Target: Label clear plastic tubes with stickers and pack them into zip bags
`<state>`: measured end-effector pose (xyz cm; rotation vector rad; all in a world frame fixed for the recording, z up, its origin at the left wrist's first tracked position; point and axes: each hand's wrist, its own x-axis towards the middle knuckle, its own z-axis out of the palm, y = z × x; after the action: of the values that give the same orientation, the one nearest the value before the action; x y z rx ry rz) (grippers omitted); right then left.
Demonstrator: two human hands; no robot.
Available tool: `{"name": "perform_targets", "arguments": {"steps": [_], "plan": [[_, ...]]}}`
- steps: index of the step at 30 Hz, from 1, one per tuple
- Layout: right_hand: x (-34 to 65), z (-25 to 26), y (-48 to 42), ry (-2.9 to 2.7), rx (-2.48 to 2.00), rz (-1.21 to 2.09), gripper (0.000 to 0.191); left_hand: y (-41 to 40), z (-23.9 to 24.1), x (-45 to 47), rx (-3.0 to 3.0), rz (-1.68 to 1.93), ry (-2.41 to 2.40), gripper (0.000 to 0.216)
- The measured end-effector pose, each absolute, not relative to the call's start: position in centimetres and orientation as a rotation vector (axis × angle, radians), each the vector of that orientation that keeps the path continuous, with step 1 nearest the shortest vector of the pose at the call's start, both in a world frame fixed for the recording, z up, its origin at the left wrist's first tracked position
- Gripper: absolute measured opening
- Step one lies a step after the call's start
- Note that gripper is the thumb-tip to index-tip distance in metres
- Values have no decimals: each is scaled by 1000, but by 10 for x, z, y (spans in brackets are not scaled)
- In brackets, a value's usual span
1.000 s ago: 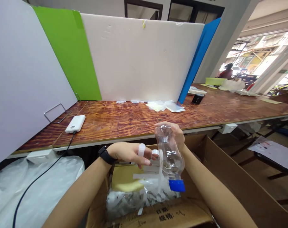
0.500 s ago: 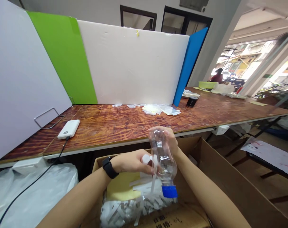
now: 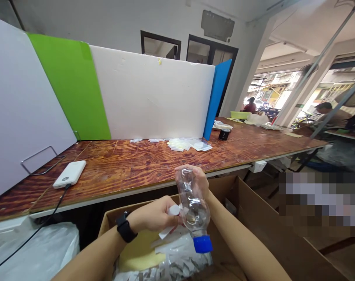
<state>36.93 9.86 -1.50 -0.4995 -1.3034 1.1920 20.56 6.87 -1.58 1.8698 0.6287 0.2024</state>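
Observation:
My right hand (image 3: pixel 197 178) is shut around the upper end of a clear plastic bottle (image 3: pixel 192 205), which it holds upside down and tilted, with a blue screw cap (image 3: pixel 202 244) at the lower end. My left hand (image 3: pixel 157 214), with a black wristwatch (image 3: pixel 125 227) on its wrist, is next to the bottle. Its fingers pinch a white strip (image 3: pixel 173 210) against the bottle's side, and a loose end hangs below. Under both hands, a cardboard box (image 3: pixel 224 195) holds a bag of shredded white strips (image 3: pixel 171 257) and a yellow pad (image 3: pixel 139 249).
Behind the box runs a long wooden table (image 3: pixel 130 168) with a white power bank (image 3: pixel 69 174) and its black cable, small white pieces, and a black cup. Coloured boards stand along its back. A white plastic bag (image 3: pixel 34 253) lies at lower left. People sit far right.
My left hand has closed in against the bottle, and the small white piece between its fingers no longer stands apart. The bottle has tilted slightly, and the whole view has swung, showing more room and a person at right.

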Motion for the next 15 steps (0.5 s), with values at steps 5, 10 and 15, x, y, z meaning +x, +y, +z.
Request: {"name": "perform_targets", "arguments": {"steps": [5,10,15], "plan": [[373,-17,105,-1236,-495,1190,44,68,-20,209,2041,56,704,27],[376,-20,108,-1244,-528,1172,47,69,-30,206,2265,-137,785,19],[375,-19,107,-1300,-577,1140,49,71,-30,202,2362,-326,897,62]]}}
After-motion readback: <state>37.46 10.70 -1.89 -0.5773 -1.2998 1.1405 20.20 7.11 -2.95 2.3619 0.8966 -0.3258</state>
